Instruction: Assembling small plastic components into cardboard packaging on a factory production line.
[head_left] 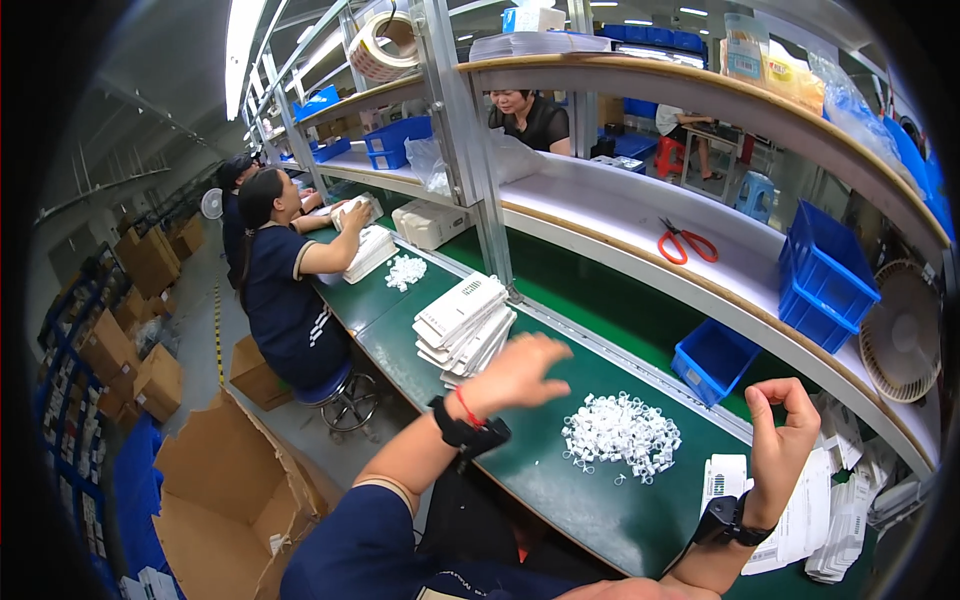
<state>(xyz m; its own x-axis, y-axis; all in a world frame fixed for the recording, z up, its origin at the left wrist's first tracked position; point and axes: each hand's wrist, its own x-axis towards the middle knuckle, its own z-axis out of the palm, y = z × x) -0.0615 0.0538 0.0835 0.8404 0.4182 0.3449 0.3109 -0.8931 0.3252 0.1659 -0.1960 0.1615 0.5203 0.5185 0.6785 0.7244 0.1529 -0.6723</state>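
My left hand (517, 374) is open above the green bench, fingers stretched toward the right. It is beside a stack of flat white printed boxes (462, 315) and holds nothing I can see. To its right lies a loose pile of small white plastic rings (622, 434). Raised over the right end of the bench is my right hand (785, 440), its thumb and forefinger tips together in a pinch. Whatever is between them, if anything, is too small to make out. Below and beside it are flat white printed cartons (792, 515), overlapping in loose stacks.
A blue bin (716, 358) sits at the bench's far edge, under a shelf with red-handled scissors (686, 241) and stacked blue bins (826, 275). At left, a co-worker (285, 285) handles white boxes. An open cardboard box (225, 480) stands beside me. A fan (902, 330) is far right.
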